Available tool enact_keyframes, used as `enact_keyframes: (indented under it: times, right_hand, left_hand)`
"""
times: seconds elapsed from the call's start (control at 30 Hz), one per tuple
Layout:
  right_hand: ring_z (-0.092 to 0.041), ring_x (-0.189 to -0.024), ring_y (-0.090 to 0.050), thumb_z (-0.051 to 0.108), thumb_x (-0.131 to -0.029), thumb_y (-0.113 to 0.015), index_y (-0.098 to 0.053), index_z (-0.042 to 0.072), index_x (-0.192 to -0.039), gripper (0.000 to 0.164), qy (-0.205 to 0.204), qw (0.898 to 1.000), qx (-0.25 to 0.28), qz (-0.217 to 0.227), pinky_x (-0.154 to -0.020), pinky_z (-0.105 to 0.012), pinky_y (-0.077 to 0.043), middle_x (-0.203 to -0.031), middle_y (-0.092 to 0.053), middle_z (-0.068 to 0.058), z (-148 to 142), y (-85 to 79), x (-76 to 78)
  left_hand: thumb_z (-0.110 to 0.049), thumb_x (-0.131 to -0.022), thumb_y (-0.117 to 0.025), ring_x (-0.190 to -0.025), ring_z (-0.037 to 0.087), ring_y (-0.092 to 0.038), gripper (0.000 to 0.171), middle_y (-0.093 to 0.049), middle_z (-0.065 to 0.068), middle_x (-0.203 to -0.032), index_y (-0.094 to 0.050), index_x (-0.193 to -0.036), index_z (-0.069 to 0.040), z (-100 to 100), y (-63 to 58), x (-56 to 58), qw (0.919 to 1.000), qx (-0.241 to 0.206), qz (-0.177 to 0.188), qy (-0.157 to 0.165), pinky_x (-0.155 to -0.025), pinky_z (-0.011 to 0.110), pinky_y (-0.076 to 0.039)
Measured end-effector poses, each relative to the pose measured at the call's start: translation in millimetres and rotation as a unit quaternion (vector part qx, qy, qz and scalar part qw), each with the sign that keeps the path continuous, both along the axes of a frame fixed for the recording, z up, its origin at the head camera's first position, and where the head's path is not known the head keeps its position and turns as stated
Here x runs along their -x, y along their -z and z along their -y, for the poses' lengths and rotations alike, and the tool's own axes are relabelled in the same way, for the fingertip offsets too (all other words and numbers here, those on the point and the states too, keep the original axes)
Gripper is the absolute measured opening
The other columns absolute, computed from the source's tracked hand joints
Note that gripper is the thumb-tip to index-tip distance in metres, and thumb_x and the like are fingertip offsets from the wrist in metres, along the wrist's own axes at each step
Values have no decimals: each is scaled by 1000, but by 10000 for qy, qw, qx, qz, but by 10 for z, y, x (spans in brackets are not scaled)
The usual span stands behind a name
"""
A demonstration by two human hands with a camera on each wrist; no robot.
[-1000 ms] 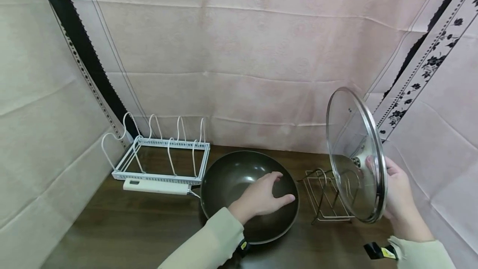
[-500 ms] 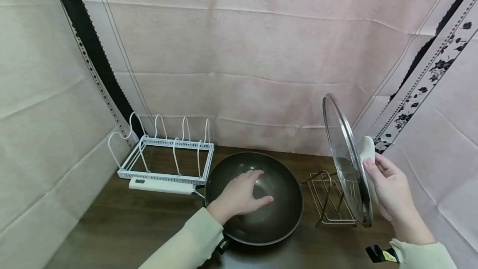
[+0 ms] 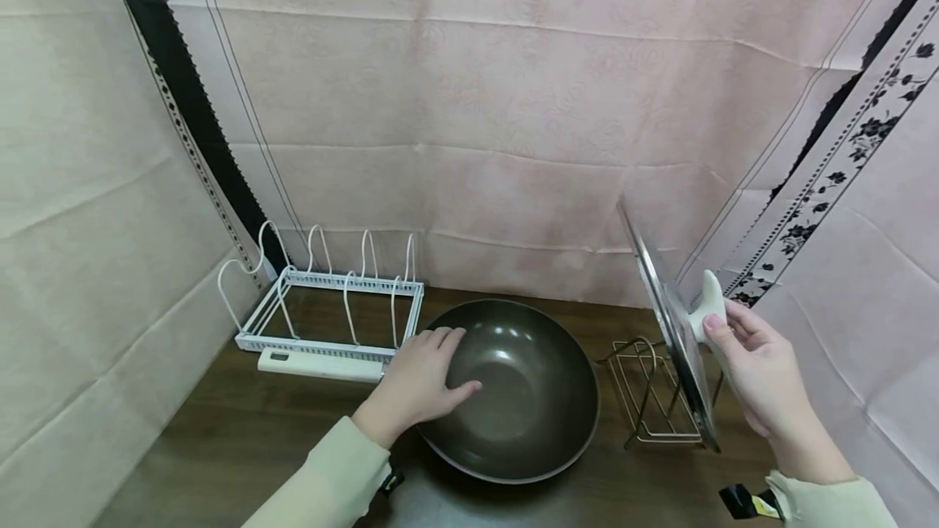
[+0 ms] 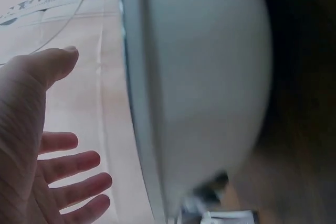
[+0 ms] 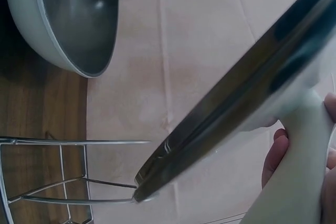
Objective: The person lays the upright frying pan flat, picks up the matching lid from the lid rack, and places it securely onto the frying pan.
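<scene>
My right hand grips the white handle of a glass pot lid, which is tilted steeply and seen nearly edge-on in the head view. The lid's lower part stands at a small metal wire rack; in the right wrist view its metal rim reaches the rack's wire ends. A dark wok with a pale outside sits in the middle of the wooden tabletop. My left hand hovers over the wok's left rim, fingers spread loosely, holding nothing; the left wrist view shows them apart from the rim.
A white dish rack with upright loops stands at the back left. The wok's white handle points left along the rack's front edge. Pale cloth hangs behind and on both sides of the tabletop.
My left hand has drawn back leftward from over the wok's middle to its left rim. The right hand has turned the lid edge-on and brought it slightly left over the wire rack.
</scene>
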State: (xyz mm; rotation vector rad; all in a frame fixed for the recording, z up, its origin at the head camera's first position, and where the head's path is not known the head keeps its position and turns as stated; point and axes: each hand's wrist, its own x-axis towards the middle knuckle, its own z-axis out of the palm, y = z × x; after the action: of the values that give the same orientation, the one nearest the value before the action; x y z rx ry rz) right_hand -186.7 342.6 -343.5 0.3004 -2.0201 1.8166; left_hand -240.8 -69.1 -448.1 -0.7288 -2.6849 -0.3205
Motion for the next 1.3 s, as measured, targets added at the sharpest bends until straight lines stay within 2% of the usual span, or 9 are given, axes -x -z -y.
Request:
enact_keyframes:
  times: [0.17, 0.23, 0.4, 0.47, 0.6, 0.8, 0.93, 1.13, 1.3]
  right_hand:
    - [-1, -100, -61, 6, -96, -59, -53, 1, -135, 40, 298, 9976, -623, -70, -80, -13, -47, -110, -65, 8, 47, -19, -27]
    - [-1, -98, -61, 7, -96, -59, -53, 1, -136, 41, 525, 9933, -1025, -82, -79, -12, -48, -107, -65, 9, 81, -41, -28]
    - [-4, -80, -63, 12, -95, -62, -56, 2, -133, 39, 1153, 9703, -2115, -197, -66, -16, -51, -92, -67, 7, 165, -80, -8]
    - [-5, -74, -63, 12, -94, -64, -57, 3, -131, 39, 1290, 9624, -2375, -278, -62, -17, -51, -86, -67, 5, 186, -77, -1]
    - [-6, -70, -63, 12, -92, -67, -58, 5, -130, 40, 1297, 9558, -2615, -363, -58, -18, -50, -84, -65, 3, 217, -59, 14]
    - [-7, -70, -58, 13, -90, -70, -59, 6, -129, 41, 1305, 9473, -2889, -467, -59, -17, -47, -86, -62, -7, 276, -19, 37]
    - [-7, -71, -56, 16, -89, -72, -59, 8, -129, 43, 1369, 9396, -3100, -486, -58, -17, -45, -87, -64, -9, 308, 32, 56]
    - [-7, -82, -55, 19, -88, -73, -58, 9, -131, 47, 1385, 9292, -3375, -589, -65, -16, -44, -105, -66, -10, 357, 97, 59]
    - [-9, -88, -53, 19, -88, -73, -59, 10, -132, 48, 1370, 9251, -3480, -661, -69, -17, -42, -114, -64, -9, 381, 122, 69]
  left_hand:
    - [-70, -83, -55, -123, 34, -49, 87, -52, 12, -136, -45, -143, -9, 213, 40, -23, 9998, 39, -123, -122, -103, 50, -34]
    - [-68, -82, -57, -126, 36, -46, 87, -51, 13, -138, -45, -143, -9, 320, 66, -25, 9996, -2, -220, -178, -105, 50, -31]
    - [-69, -80, -59, -130, 38, -40, 87, -46, 14, -143, -45, -145, -12, 588, 160, -46, 9985, 32, -396, -372, -108, 52, -26]
    - [-69, -80, -59, -131, 39, -39, 87, -44, 14, -145, -43, -146, -14, 672, 202, -60, 9982, 101, -403, -421, -108, 54, -25]
    - [-69, -80, -60, -132, 41, -37, 87, -45, 14, -144, -43, -146, -15, 797, 274, -86, 9981, 102, -404, -449, -108, 55, -22]
    - [-69, -81, -59, -131, 39, -38, 81, -48, 13, -141, -51, -141, -16, 930, 375, -87, 9976, -1, -619, -326, -107, 56, -21]
    - [-69, -82, -57, -128, 38, -41, 79, -50, 13, -138, -50, -142, -18, 1017, 438, -101, 9978, 72, -579, -328, -107, 56, -21]
    - [-65, -82, -62, -116, 34, -50, 78, -58, 11, -121, -51, -141, -15, 1087, 514, -113, 9982, 201, -445, -337, -103, 54, -23]
    - [-65, -81, -62, -109, 33, -50, 77, -58, 9, -114, -53, -137, -13, 1099, 528, -108, 9985, 201, -335, -383, -101, 54, -23]
